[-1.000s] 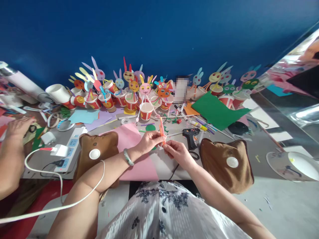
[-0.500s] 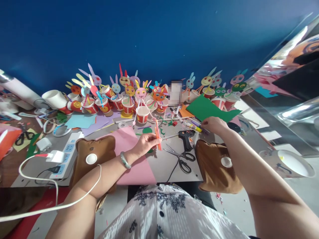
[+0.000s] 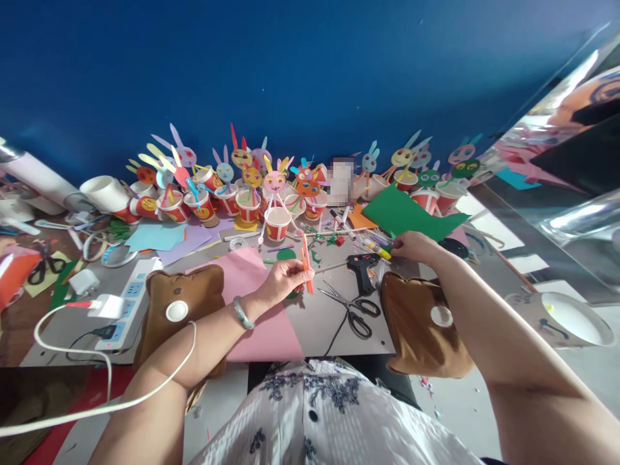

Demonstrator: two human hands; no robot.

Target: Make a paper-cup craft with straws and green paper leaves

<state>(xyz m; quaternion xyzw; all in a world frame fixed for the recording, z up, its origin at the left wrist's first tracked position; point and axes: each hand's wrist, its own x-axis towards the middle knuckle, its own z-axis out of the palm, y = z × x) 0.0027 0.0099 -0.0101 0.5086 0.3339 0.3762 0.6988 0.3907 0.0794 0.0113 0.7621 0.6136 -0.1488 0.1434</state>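
Observation:
My left hand, a bangle at its wrist, pinches thin orange strips upright over the table. They look like paper, though the material is hard to tell. My right hand reaches to the markers beside a green sheet. Its fingers are drawn together, and whatever lies between them is hidden. Between the hands lie black-handled scissors, slightly spread, and a black glue gun. Under my left forearm is pink paper.
Paper cups with rabbit-like faces line the blue wall. A power strip with plugged-in chargers stands left, its white cable crossing my left forearm. Brown cushions lie on both sides. Blue paper and scraps cover the back.
My right hand has shifted very slightly down by the markers. My left hand keeps the orange strips in nearly the same place.

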